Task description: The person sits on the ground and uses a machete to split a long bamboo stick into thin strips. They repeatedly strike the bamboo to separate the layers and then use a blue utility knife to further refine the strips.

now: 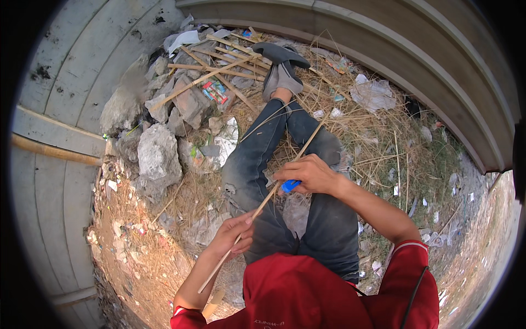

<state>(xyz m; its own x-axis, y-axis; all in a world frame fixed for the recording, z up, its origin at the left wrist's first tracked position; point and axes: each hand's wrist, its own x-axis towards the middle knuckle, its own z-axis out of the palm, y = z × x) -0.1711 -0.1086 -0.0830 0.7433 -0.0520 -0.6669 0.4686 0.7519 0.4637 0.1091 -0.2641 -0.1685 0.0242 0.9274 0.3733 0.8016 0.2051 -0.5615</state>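
A long, thin bamboo stick (265, 203) slants across my lap, from near my left forearm up past my right knee. My left hand (232, 236) is closed around its lower part, and the pale near end sticks out below the fingers. Farther up the stick, my right hand (313, 174) is closed on a small blue tool (290, 186) pressed close against the stick. Most of that tool lies hidden under the fingers, so its blade or tip cannot be made out. My legs in dark trousers stretch forward beneath the stick, crossed at the ankles.
Several bamboo strips (230, 68) lie piled beyond my feet, partly over grey rocks (159, 153) on the left. Dry grass (372, 145) and litter cover the ground. A panelled wall (66, 203) stands left, and a ribbed metal sheet (416, 60) curves along the far right.
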